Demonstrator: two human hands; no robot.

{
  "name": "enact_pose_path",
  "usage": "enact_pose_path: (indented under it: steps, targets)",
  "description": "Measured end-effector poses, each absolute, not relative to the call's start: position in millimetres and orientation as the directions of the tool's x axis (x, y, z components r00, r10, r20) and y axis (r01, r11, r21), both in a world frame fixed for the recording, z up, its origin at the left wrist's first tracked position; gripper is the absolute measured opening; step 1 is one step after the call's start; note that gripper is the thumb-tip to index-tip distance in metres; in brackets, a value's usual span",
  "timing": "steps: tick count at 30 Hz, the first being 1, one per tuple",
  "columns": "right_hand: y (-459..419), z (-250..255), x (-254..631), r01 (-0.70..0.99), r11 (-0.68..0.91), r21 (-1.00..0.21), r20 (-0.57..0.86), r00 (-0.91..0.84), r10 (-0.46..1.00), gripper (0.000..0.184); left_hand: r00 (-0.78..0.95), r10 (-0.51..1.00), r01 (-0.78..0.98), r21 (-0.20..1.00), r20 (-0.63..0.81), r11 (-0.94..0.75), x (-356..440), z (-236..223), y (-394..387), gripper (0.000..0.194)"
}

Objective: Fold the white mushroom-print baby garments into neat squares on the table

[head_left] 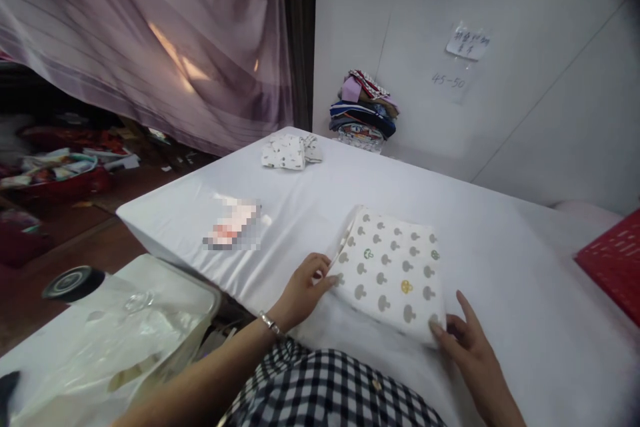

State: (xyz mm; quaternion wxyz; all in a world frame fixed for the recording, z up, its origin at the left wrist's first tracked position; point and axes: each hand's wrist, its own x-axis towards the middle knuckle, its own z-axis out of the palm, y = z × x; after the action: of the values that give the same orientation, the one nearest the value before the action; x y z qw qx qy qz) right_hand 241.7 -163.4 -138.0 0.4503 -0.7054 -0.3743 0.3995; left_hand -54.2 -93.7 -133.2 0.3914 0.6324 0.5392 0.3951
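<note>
A white cloth (387,270) lies folded into a rough square on the white-covered table. It is printed with grey mushrooms, plus a few outlined in green or yellow. At its near left corner my left hand (306,288) pinches the edge, thumb on top and fingers curled. My right hand (470,343) is at the near right corner, its thumb pressing on the cloth, its index finger stretched away and its other fingers bent at the edge. Whether those fingers reach under the cloth is hidden. The layers show along the left side.
A crumpled white printed cloth (290,151) lies at the table's far left, and a pixelated object (233,223) nearer. Folded clothes (363,110) are stacked by the wall. A red crate-like object (613,267) stands right. A plastic-covered bin (165,287) and dark-capped bottle (75,283) are left.
</note>
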Motion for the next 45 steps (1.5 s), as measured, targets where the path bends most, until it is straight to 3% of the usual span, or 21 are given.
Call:
enact_pose_path:
  steps: [11,17,21,26,30,35,39,45]
  targets:
    - [-173.0,-147.3,244.2,0.099,-0.237,-0.966,-0.177,0.413,0.893,0.086,0.057,0.997,0.312,0.950,-0.043,0.023,-55.9,-147.7,-97.3,0.026]
    - [-169.9,-147.1,251.7,0.139,-0.290,-0.947,-0.227,0.351,0.908,0.084,0.073,0.986,0.322,0.939,-0.152,0.121,-58.4,-149.0,-93.8,0.026]
    - [-151.7,-139.4,264.9,0.153,-0.305,-0.940,-0.236,0.354,0.905,0.081,0.084,0.989,0.433,0.899,-0.119,0.071,-57.5,-133.9,-76.5,0.020]
    - [-109.6,-133.5,268.0,0.101,-0.385,-0.917,-0.328,0.356,0.875,0.071,0.081,0.996,0.632,0.774,-0.027,-0.030,-37.4,-119.0,-34.4,0.032]
    - [-81.3,-132.5,265.9,-0.032,-0.401,-0.916,-0.385,0.358,0.851,0.065,0.124,0.989,0.720,0.693,-0.078,-0.036,-20.7,-120.4,-8.0,0.028]
    - [-72.9,-138.8,261.9,-0.134,-0.329,-0.935,-0.356,0.364,0.861,0.064,0.123,0.990,0.623,0.782,-0.068,-0.024,-19.9,-132.7,2.5,0.026]
    - [-77.6,-146.0,260.0,-0.140,-0.287,-0.948,-0.319,0.362,0.876,0.065,0.052,0.995,0.610,0.792,-0.085,0.036,-24.5,-146.4,2.6,0.023]
    - [-69.5,-143.8,267.5,-0.061,-0.346,-0.936,-0.345,0.337,0.876,0.071,0.051,0.989,0.602,0.795,-0.136,0.078,-22.5,-144.3,6.3,0.015]
